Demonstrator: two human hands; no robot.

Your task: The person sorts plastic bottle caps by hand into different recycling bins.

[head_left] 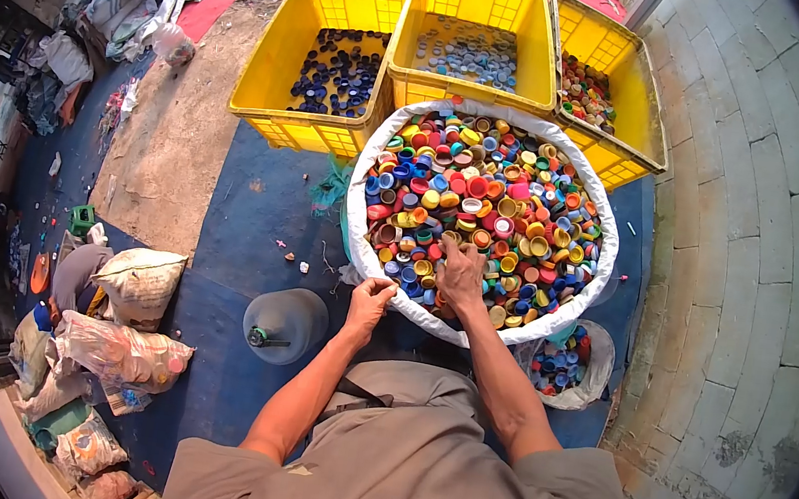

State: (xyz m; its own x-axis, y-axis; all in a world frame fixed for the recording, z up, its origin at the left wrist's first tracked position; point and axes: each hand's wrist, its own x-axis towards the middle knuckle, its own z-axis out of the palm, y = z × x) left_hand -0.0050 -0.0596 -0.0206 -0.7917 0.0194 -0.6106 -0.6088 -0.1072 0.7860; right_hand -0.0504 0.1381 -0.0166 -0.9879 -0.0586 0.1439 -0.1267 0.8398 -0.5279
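A large round sack with a rolled white rim (pixel 357 234) stands in front of me, full of mixed plastic bottle caps (pixel 488 191) in red, yellow, blue, green and other colours. My left hand (pixel 371 304) is at the near left of that rim, its fingers closed on the edge. Inside the sack, my right hand (pixel 461 278) rests over the near part of the heap. Its fingers point away from me, somewhat apart, with the tips touching the caps. I see no cap clearly held in it.
Behind the sack stand three yellow crates: dark blue caps in the left crate (pixel 267 71), pale ones in the middle crate (pixel 471 89), mixed ones in the right crate (pixel 646 100). A smaller cap bag (pixel 593 391), a large clear bottle (pixel 286 326), filled sacks (pixel 137 286) and a block wall (pixel 743 244) are nearby.
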